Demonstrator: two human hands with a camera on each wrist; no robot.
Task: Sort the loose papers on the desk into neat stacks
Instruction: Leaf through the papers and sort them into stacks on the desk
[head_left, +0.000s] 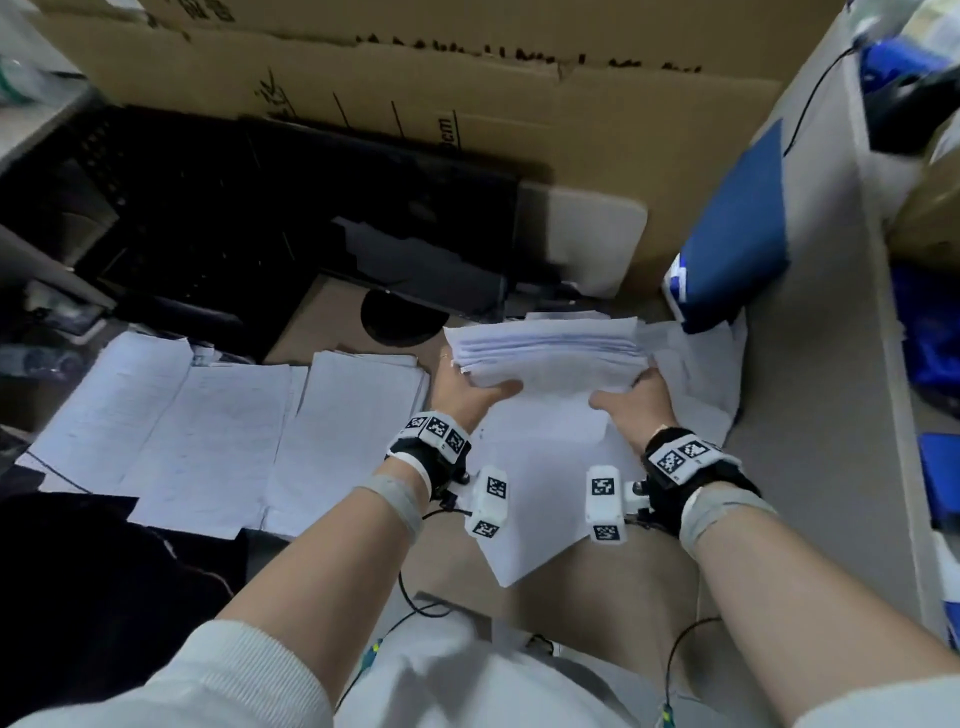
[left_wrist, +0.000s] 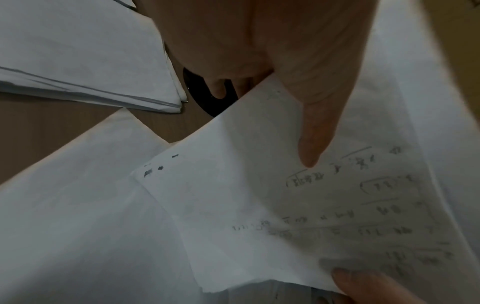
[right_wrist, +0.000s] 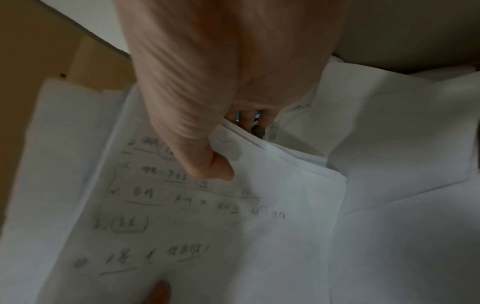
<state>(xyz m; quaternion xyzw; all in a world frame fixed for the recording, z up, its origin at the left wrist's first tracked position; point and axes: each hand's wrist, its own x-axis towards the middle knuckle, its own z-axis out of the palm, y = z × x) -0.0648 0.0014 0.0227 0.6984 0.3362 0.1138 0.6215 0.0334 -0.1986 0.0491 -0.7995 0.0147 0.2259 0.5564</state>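
Observation:
A thick bundle of white papers (head_left: 545, 351) is lifted off the desk, held at its two near corners. My left hand (head_left: 470, 387) grips the left corner, thumb (left_wrist: 311, 133) on the top handwritten sheet (left_wrist: 298, 205) and fingers underneath. My right hand (head_left: 631, 400) grips the right corner the same way, thumb (right_wrist: 207, 162) pressing the pencilled page (right_wrist: 182, 216). Loose sheets (head_left: 545, 483) lie skewed beneath the bundle. To the left lie three flat paper stacks (head_left: 353, 431), (head_left: 218, 441), (head_left: 114, 405).
A black mesh tray (head_left: 182, 208) and a cardboard wall (head_left: 467, 78) close off the back. A blue folder (head_left: 737, 234) leans against the grey partition (head_left: 831, 389) on the right. A round black desk hole (head_left: 400, 317) sits behind the bundle.

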